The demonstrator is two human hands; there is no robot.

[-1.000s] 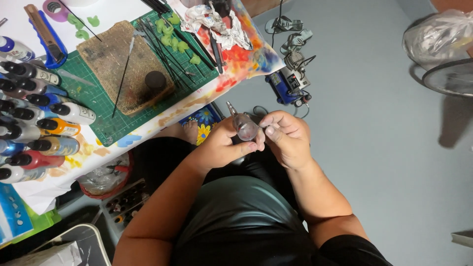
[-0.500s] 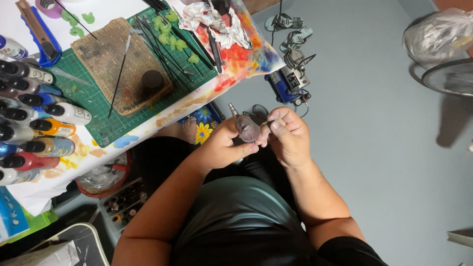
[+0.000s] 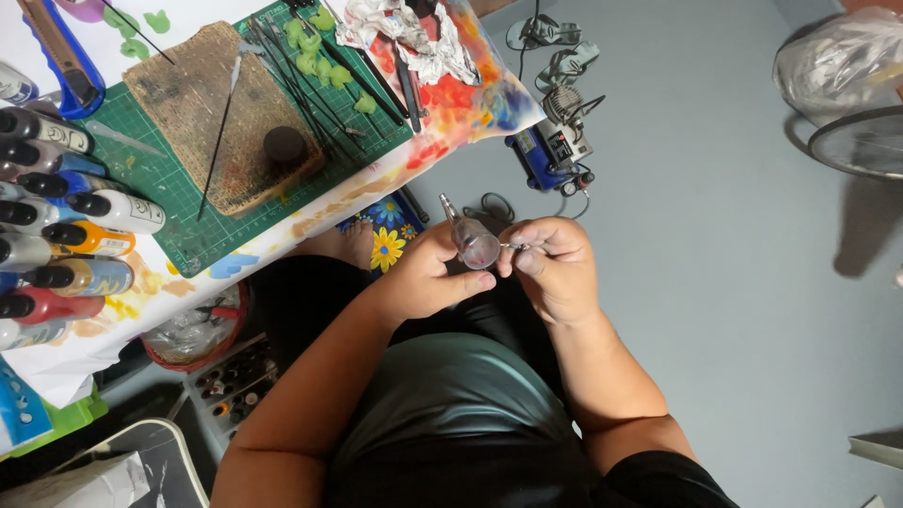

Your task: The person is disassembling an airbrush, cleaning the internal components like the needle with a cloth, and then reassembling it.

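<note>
While the person is sitting beside the counter [image 3: 282, 235], a small airbrush [image 3: 467, 237] with a clear cup is being held up over the lap, just below and to the right of the green cutting mat [image 3: 179, 202]. The airbrush is being held in the left hand [image 3: 423, 273], whose grip is being kept closed around the cup and body. A thin metal piece at the right side of the airbrush is being pinched by the right hand [image 3: 555, 268], with thumb and first finger kept tight together. It looks like the airbrush is being fixed or cleaned, with the thin piece being worked in or out. A slow, straight, gentle pull or push is being called for, so the thin piece is not bent. Both arms are being bent at the elbows and brought in toward each other, with the wrists close, well to the right of the mat.
</note>
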